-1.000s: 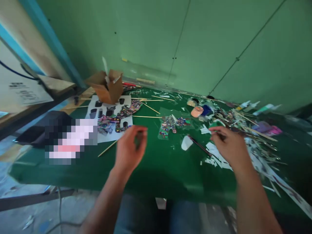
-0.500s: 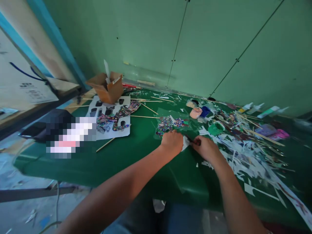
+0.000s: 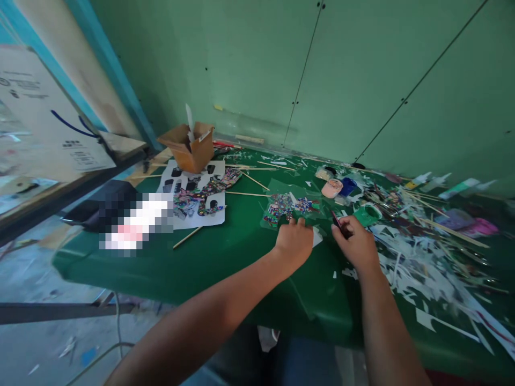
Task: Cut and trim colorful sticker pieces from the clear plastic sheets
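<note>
My left hand [image 3: 294,241] is closed, its fingers curled down near the table, with a small piece of white paper [image 3: 317,237] sticking out on its right. Just beyond its fingertips lies a clear sheet bearing glittery, multicoloured mosaic shapes [image 3: 287,205]. To the right, my right hand [image 3: 357,241] grips a slim, dark, pointed tool [image 3: 335,219] between thumb and fingers. Its tip points up and left, apart from the paper. The exact kind of tool is unclear.
White paper scraps [image 3: 406,257] cover the right side, beside a green paint jar [image 3: 367,214] and several glue tubes [image 3: 458,187]. A cardboard box [image 3: 193,150] and a patterned white sheet [image 3: 215,217] are at left. Thin wooden sticks [image 3: 247,193] lie about.
My right hand has drawn away from the paper to the right, taking the dark tool with it. The left hand stays by the paper. The whole view has shifted slightly.
</note>
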A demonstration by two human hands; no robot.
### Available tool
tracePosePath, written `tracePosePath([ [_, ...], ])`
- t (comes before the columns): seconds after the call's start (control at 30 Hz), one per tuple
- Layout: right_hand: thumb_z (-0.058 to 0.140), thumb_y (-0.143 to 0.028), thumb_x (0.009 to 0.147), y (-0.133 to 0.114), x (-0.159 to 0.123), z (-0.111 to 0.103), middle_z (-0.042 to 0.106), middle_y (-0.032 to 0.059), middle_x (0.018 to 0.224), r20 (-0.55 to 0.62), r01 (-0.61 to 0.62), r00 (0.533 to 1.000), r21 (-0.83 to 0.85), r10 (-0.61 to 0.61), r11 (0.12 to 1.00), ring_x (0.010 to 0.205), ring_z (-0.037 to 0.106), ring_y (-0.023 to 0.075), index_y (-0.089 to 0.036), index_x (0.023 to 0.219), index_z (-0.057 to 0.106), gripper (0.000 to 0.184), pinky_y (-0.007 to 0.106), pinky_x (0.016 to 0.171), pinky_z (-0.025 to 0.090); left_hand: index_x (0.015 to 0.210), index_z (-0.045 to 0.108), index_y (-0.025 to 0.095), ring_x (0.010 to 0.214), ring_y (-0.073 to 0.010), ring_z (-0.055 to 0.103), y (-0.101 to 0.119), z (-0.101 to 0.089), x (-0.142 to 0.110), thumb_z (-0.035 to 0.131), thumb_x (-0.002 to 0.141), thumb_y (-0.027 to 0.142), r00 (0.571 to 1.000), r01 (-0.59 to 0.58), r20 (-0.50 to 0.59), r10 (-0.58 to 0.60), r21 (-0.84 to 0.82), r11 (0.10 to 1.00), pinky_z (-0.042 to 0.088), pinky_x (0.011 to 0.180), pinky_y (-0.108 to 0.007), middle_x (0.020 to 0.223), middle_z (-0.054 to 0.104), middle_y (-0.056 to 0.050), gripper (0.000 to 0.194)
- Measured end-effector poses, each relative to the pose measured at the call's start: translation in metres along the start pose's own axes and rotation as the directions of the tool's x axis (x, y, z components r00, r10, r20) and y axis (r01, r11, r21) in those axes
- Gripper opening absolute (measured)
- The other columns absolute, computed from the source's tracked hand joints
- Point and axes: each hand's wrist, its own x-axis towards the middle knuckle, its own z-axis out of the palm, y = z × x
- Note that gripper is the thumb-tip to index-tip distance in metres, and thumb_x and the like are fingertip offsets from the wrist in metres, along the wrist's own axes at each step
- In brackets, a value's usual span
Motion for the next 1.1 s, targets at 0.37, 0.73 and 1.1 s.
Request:
tracePosePath([
  [0.37,0.046,-0.039,0.087,-0.016,0.002,-0.002,0.07,0.0138,0.091,0.19,-0.117,0.97,-0.17,0.149,0.978,0.084,0.064,0.0268,-0.019,0.094,0.064,0.027,0.031,0.066,0.038,0.116,0.058,0.007,0.117,-0.0348,0.048,0.017,0.007,-0.015,0.063,0.076,0.053,0.977,0.171,-0.122,-0.175,-0.046,0.984,0.047,0.089,-0.044,0.121,0.056,-0.022,0.061],
  [0.73,0.069,-0.034,0.068,-0.022,0.007,-0.007,0.063,-0.0004,0.06,0.36,-0.005,0.929,0.246,-0.086,0.969,0.059,0.058,0.0154,-0.019,0.062,0.063,0.018,0.024,0.057,0.041,0.103,0.062,0.015,0.113,-0.0338,0.05,0.012,0.02,-0.029,0.07,0.071,0.034,0.928,0.129,-0.273,-0.252,-0.399,0.908,0.039,0.092,-0.044,0.116,0.061,-0.017,0.038],
  [1.1,0.021,-0.046,0.097,-0.044,-0.027,0.005,0.067,0.0081,0.08,-0.077,0.059,0.997,0.373,-0.032,0.926,0.068,0.062,0.0191,-0.016,0.115,0.056,0.05,0.029,0.066,0.045,0.086,0.054,0.015,0.057,-0.0134,0.058,-0.019,0.022,-0.033,0.064,0.073,0.044,0.912,-0.139,-0.25,-0.325,-0.934,0.328,0.045,0.053,-0.025,0.068,0.061,-0.001,0.033],
])
